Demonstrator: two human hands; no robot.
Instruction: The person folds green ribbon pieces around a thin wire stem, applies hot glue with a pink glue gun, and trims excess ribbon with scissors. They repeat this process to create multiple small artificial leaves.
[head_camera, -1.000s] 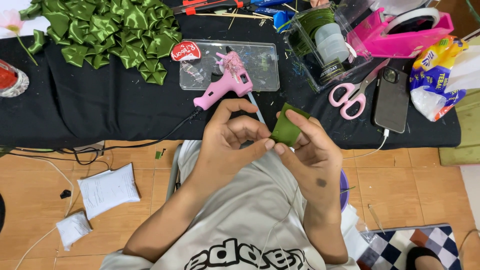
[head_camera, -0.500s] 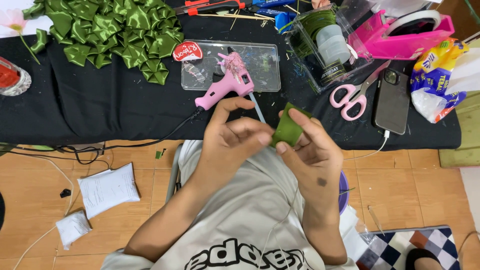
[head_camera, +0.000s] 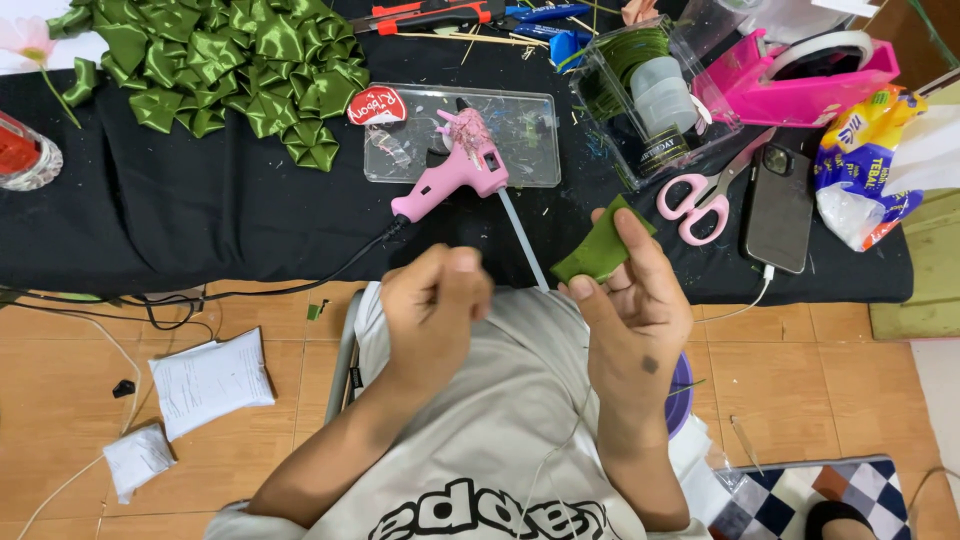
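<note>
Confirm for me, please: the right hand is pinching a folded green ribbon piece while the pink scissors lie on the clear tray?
Not quite. In the head view the pink glue gun lies on the clear tray; the pink scissors lie on the black cloth. The right hand does pinch the green ribbon piece.
</note>
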